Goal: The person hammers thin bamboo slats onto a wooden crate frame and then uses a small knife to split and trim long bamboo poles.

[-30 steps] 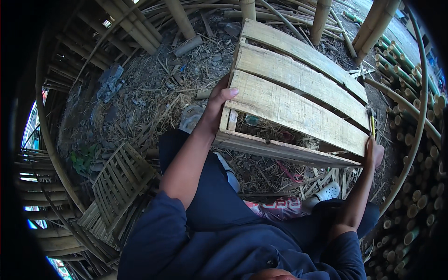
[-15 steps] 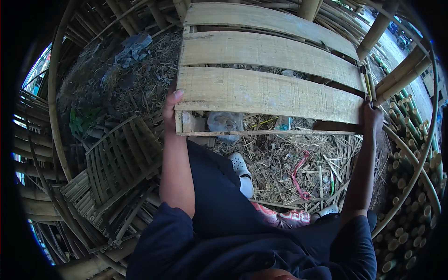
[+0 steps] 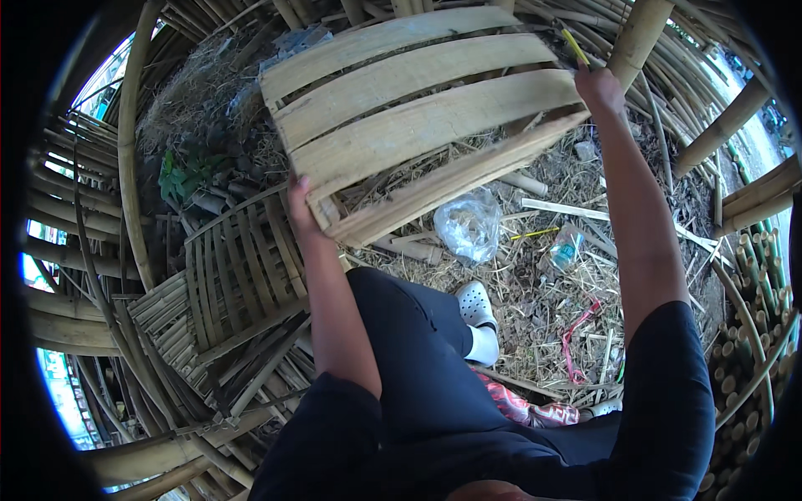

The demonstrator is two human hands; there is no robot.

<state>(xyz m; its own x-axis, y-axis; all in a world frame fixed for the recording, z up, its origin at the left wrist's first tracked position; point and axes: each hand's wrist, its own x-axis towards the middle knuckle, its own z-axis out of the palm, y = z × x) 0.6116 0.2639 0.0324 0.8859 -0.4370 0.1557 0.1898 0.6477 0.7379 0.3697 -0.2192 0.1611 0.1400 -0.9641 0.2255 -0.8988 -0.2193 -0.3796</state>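
Nearest my camera are two dark trouser legs [image 3: 409, 359] bent on the ground, with two pale perforated clogs [image 3: 476, 305], the second mostly hidden, and one red-and-white patterned cloth [image 3: 522, 405] between them. Past these, on the straw-littered ground [image 3: 535, 326], I count one crumpled pink strip [image 3: 576, 338], one thin yellow strip [image 3: 535, 234] and one clear plastic bag [image 3: 468, 225]. At the ground's left side leans one slatted bamboo panel [image 3: 242, 275].

Ahead I have one wooden crate [image 3: 434, 125], raised off the ground and tilted, three broad slats facing up. My left grip [image 3: 305, 209] is clamped on its near left corner, thumb on top, forearm running almost straight forward. My right grip [image 3: 600, 88] is at its right end, farther out, forearm reaching long and angled inward; it is closed around one yellow-handled tool [image 3: 575, 48]. How firmly those fingers hold the crate too, I can't tell.

At the ground's right side lie cut bamboo poles [image 3: 743, 384], too many to count; beyond the crate stand several thick bamboo posts [image 3: 639, 42].
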